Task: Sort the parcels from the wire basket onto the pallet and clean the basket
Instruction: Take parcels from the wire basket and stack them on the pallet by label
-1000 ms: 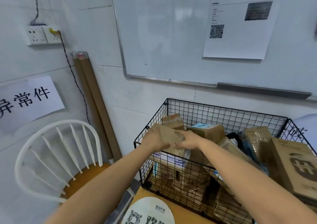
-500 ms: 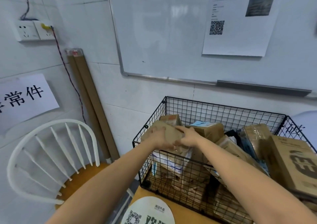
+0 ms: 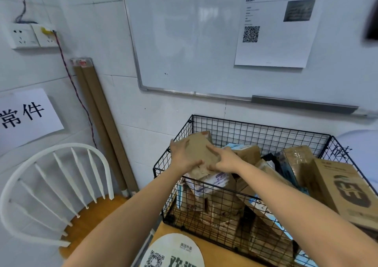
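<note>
A flat brown parcel (image 3: 199, 151) is held tilted over the near-left corner of the wire basket (image 3: 257, 124), just above the heap inside; whether its lower edge touches the parcels beneath cannot be told; the left hand (image 3: 183, 158) grips its left edge, thumb lying across the face and fingers wrapped behind; the right hand (image 3: 226, 161) grips its right side, fingers spread on the face and thumb tucked at the lower edge; the basket stands on an orange table (image 3: 216, 250) against the tiled wall, full of cardboard parcels piled at angles; a big box (image 3: 347, 193) with a dark logo leans over the right rim; a round sticker (image 3: 173, 252) with a QR code lies on the table in front of the basket; a white chair (image 3: 61, 184) with an orange seat stands to the left; a long carton (image 3: 98, 123) leans on the wall between chair and basket; above hangs a whiteboard (image 3: 184, 41) with a printed sheet (image 3: 276, 33); a paper sign (image 3: 26, 113) and a socket (image 3: 30, 35) are on the left wall.
</note>
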